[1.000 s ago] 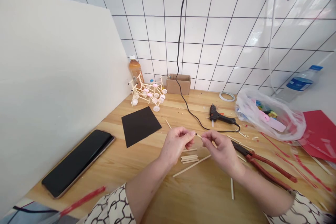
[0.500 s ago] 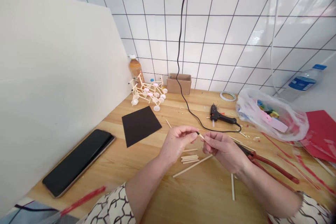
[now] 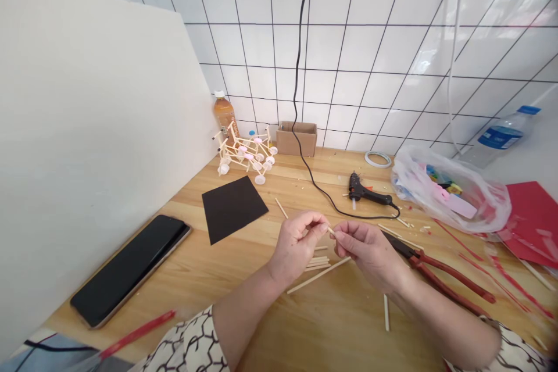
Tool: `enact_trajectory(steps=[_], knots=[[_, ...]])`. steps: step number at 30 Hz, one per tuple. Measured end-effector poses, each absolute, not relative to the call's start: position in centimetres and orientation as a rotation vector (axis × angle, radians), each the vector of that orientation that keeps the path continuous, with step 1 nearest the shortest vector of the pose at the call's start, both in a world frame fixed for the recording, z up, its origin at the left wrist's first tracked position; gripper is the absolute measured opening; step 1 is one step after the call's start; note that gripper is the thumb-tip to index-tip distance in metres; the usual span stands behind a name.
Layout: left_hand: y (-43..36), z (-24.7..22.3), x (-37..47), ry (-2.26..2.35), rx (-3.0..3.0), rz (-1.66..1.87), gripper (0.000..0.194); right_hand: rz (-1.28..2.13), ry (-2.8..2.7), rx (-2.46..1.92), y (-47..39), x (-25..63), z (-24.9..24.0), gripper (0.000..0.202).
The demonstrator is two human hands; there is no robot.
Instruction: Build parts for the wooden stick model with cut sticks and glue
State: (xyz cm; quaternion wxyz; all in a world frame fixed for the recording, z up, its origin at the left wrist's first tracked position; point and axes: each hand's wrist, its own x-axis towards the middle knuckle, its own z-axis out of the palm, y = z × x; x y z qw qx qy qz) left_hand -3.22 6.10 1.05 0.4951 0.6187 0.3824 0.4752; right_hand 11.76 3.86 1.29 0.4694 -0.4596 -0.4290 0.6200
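Over the middle of the table my left hand [image 3: 299, 241] and my right hand [image 3: 364, 250] meet fingertip to fingertip. Between them is a short, thin wooden stick [image 3: 332, 231], pinched by both hands; only a little of it shows. The left thumb and index finger cover its far end. Under and beside the left hand lie several cut wooden sticks [image 3: 318, 264] and one longer stick [image 3: 320, 276]. Pliers [image 3: 418, 257] with red handles rest just beyond the right wrist.
Behind stand a stick model with white wheels [image 3: 246, 154], a tea bottle [image 3: 224, 113] and a cardboard box [image 3: 297, 140]. A black glue gun [image 3: 370, 193], a tape roll [image 3: 378, 159] and a plastic bag [image 3: 453, 192] are right. Black card [image 3: 235, 209] and a phone [image 3: 131, 270] lie left.
The stick's black end, visible half a second ago at the left fingertips, is now covered by them. Both hands have shifted slightly, the right one a little to the left.
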Motion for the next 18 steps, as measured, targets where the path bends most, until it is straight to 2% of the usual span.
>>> enact_trajectory(steps=[8, 14, 18], knots=[[6.71, 0.81, -3.17, 0.778, 1.161, 1.106, 0.026, 1.647, -0.957, -1.071, 4.23, 12.12, 1.57, 0.024], [6.53, 1.04, -3.14, 0.831, 1.232, 1.062, 0.013, 1.693, -0.937, -1.044, 4.15, 12.11, 1.4, 0.022], [6.22, 1.06, -3.1, 0.896, 1.353, 1.052, 0.014, 1.671, -0.991, -1.083, 3.96, 11.96, 1.12, 0.024]])
